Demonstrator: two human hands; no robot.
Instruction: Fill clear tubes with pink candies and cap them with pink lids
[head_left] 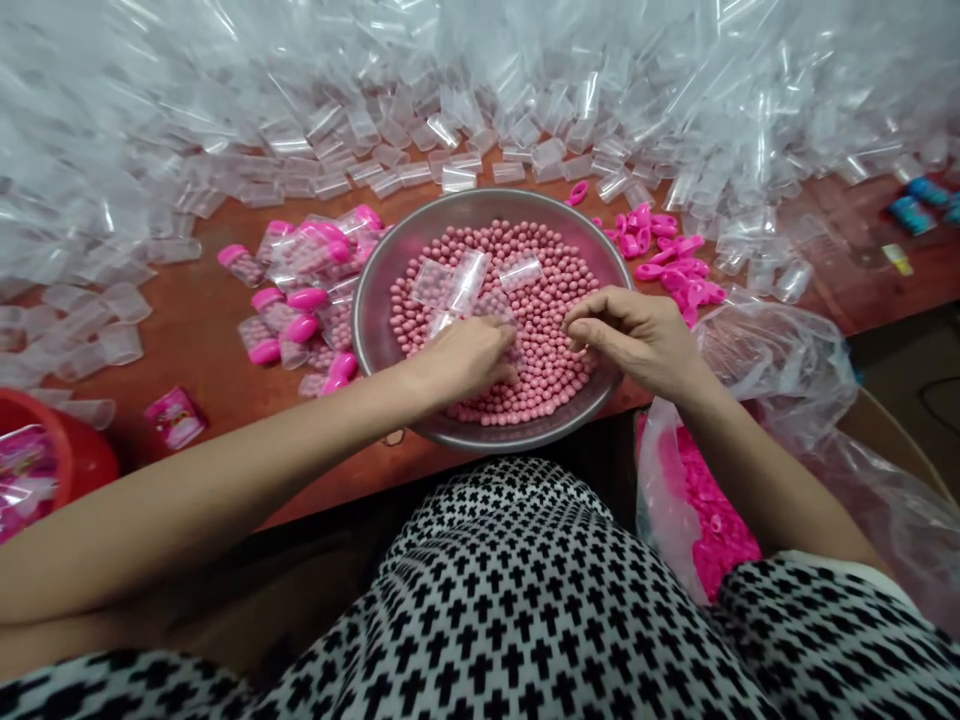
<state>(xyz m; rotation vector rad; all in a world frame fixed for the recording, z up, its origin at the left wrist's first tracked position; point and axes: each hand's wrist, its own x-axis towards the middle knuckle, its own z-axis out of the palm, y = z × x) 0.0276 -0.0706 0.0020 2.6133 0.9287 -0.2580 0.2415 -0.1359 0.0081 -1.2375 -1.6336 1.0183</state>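
A wide metal bowl [373, 300] holds many pink beads [551, 345], with several clear plastic tubes [466, 280] lying on top of them. My left hand [476, 355] reaches into the bowl, its fingers curled down among the beads. Whatever it grips is hidden beneath the fingers. Over the bowl's right side is my right hand [637, 335], thumb and fingertips pinched together just above the beads. I cannot make out anything between them. Left of the bowl lie bead-filled tubes with pink caps [300, 300]. Loose pink caps [679, 270] lie to the right.
A huge heap of clear tubes [450, 110] covers the back of the table [217, 370]. A red tub [82, 450] of pink packets stands at left, near a single pink packet [175, 418]. A plastic bag [667, 500] of pink pieces hangs at right. Blue items [913, 214] lie far right.
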